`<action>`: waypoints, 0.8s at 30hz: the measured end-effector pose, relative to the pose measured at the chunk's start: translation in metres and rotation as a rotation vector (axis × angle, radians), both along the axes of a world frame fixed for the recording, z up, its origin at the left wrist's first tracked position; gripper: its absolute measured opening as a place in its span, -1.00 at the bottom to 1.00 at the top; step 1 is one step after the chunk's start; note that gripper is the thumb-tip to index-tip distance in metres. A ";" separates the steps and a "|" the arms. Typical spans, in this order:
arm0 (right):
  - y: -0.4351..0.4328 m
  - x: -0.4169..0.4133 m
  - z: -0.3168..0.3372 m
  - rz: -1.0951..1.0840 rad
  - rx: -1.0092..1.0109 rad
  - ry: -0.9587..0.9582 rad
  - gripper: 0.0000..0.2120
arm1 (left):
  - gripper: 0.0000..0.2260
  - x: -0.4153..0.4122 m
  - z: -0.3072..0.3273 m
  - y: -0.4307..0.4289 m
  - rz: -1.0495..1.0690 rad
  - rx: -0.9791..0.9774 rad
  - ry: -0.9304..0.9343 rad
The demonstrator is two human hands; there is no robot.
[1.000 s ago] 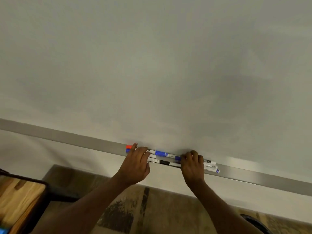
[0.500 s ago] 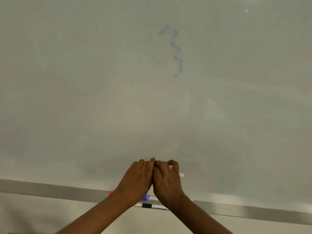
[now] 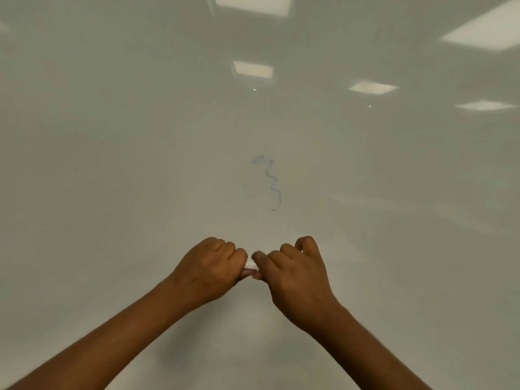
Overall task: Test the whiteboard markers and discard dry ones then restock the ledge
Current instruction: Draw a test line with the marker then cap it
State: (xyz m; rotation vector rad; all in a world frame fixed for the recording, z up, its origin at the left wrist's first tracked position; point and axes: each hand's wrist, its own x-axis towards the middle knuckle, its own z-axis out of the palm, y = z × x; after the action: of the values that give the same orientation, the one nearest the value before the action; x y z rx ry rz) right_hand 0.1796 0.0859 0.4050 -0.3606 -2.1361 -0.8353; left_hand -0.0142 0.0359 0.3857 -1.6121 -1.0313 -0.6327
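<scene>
Both grips curled tight on one marker [image 3: 251, 265], held horiz. before whiteboard [image 3: 112, 164]: left hand [image 3: 209, 267] on L end, right hand [image 3: 297, 273] on R end, fists nearly touching. Axis L–R, so uncapping prob. needs straight pull apart.

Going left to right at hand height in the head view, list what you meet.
left hand → marker, only a short white stretch showing between the fists → right hand
</scene>
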 end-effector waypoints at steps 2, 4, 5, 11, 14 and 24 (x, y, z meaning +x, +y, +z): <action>0.000 0.004 0.007 0.012 0.040 0.013 -0.86 | -0.51 -0.001 0.014 -0.002 0.027 -0.008 0.022; 0.001 0.006 0.014 0.042 0.056 0.022 -0.88 | -0.44 0.001 0.024 -0.002 0.039 -0.028 -0.034; 0.002 0.007 0.018 0.051 0.045 0.016 -0.87 | -0.42 0.002 0.027 -0.001 0.028 -0.044 -0.059; -0.001 0.025 0.063 0.340 -0.835 0.530 -0.30 | -0.47 -0.001 0.058 0.001 -0.131 -0.032 -0.241; -0.001 0.022 0.071 0.726 -1.281 0.582 -0.49 | -0.48 0.009 0.072 0.008 -0.189 0.015 -0.204; 0.033 0.014 0.082 0.374 -0.256 0.775 -0.86 | -0.76 -0.014 0.110 0.048 -0.134 0.321 0.030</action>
State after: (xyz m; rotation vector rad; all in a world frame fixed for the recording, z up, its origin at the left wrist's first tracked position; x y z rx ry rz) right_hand 0.1940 0.1192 0.4868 -0.3291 -1.4992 -0.1490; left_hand -0.0280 0.0835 0.4959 -1.4096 -0.7601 -0.8181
